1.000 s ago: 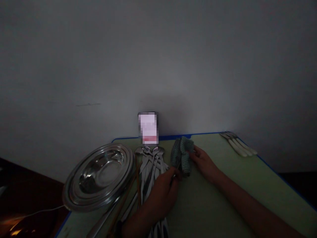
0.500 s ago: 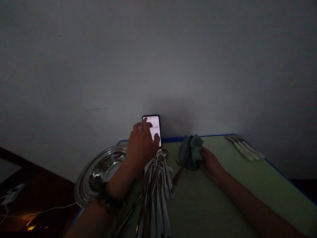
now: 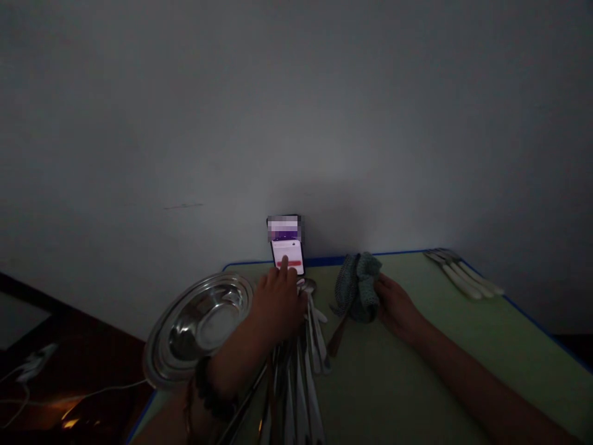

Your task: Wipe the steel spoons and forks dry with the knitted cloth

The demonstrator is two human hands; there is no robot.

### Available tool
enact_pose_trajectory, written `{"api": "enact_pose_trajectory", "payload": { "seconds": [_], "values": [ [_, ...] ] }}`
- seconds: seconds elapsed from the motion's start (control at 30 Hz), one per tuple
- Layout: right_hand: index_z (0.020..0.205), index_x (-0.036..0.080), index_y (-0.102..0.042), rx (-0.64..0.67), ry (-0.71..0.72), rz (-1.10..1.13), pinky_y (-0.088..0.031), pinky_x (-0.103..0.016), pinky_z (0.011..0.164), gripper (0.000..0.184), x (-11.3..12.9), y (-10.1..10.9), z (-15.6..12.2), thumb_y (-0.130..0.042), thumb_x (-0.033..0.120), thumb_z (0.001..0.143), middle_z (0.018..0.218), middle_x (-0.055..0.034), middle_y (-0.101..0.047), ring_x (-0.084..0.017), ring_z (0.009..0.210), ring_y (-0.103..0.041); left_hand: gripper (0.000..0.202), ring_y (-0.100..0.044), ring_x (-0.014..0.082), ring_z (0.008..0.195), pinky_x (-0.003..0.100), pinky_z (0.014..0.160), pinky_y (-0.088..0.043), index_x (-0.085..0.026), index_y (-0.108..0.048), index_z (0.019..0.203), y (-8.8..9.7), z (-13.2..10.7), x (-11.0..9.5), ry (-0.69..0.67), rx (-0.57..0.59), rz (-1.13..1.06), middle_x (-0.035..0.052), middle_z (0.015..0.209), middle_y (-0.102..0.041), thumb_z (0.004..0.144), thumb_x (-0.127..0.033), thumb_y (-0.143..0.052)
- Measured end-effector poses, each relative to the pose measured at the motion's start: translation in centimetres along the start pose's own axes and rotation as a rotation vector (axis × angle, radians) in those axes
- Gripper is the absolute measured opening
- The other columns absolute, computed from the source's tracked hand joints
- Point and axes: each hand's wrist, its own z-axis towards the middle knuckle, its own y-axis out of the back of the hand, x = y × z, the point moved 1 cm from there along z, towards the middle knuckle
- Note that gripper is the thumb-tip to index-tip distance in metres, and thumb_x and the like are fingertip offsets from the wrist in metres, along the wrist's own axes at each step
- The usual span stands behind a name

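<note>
My left hand (image 3: pixel 278 303) reaches over the cutlery with its index finger stretched to the lower screen of a lit phone (image 3: pixel 291 250); it holds nothing. The phone leans upright against the wall at the table's back edge. At the right, my right hand (image 3: pixel 397 309) grips a crumpled grey-green cloth (image 3: pixel 356 287). A brown handle (image 3: pixel 336 338) sticks out below the cloth; the utensil's other end is hidden. Several spoons and other metal cutlery (image 3: pixel 301 383) lie in a pile beneath my left hand and forearm, which cover part of it.
A round metal basin (image 3: pixel 176 321) stands at the table's left edge. Several forks with pale handles (image 3: pixel 466 275) lie at the back right. The green table (image 3: pixel 407 389) has a blue edge and meets a grey wall (image 3: pixel 370 123). A power strip (image 3: pixel 37 361) is at lower left.
My left hand has drawn down from the phone's upper screen to its lower part, uncovering the display, which now looks different. My right hand stays with the cloth, almost unmoved.
</note>
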Motion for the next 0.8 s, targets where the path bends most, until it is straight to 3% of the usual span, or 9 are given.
{"api": "enact_pose_trajectory", "payload": {
  "seconds": [0.2,0.8],
  "values": [
    [0.083,0.022,-0.063,0.012,-0.002,-0.003,-0.05,-0.034,0.077,0.021,-0.3,0.0,-0.2,-0.071,0.029,0.064,0.087,-0.0036,-0.07,-0.022,0.092,-0.063,0.035,-0.047,0.0354,0.114,0.046,0.089,-0.039,-0.008,-0.053,0.109,-0.8,-1.2,-0.9,0.004,0.084,-0.033,0.0218,0.135,-0.043,0.085,-0.033,-0.044],
    [0.088,0.022,-0.065,0.019,-0.03,0.02,-0.047,-0.032,0.077,0.029,-0.4,0.0,-0.3,-0.075,0.028,0.061,0.088,-0.0024,-0.07,-0.021,0.09,-0.062,0.045,-0.046,0.0358,0.116,0.045,0.089,-0.04,-0.006,-0.05,0.11,-2.1,1.5,-1.6,0.101,0.055,-0.08,0.0243,0.141,-0.032,0.086,-0.043,-0.042]
  ]
}}
